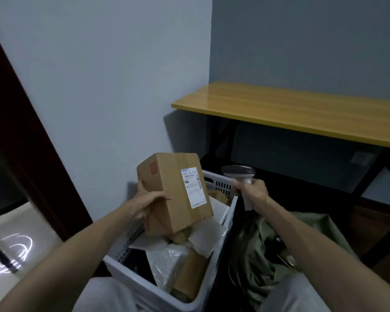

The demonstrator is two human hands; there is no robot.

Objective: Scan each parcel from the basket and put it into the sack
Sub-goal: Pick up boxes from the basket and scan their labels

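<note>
- Two hands are busy on my feed. The left hand (149,203) grips a brown cardboard box (176,199) at its lower left corner, with the thumb across the front face and the fingers curled underneath.
- The box hangs tilted at dead centre, just above the basket (142,287). Its white label (193,188) faces me, but I find the print too small and blurred to read.
- At 3 o'clock of the box, the right hand (252,192) is wrapped round the pale handle of a scanner (240,174). The scanner's dark rounded head sits near the label without touching it.
- The basket, at 6 o'clock, is white plastic with perforated walls, partly hidden by the box and forearm. Inside I see a glossy white mailer (167,260) and half-covered brown parcels (191,275).
- The sack (252,266), crumpled olive-green cloth, lies at 5 o'clock beside the basket. The right forearm crosses it, and its inside is too dark to make out.
- A smooth yellow wood-grain tabletop (302,109) at 2 o'clock is cut off by the frame.
</note>
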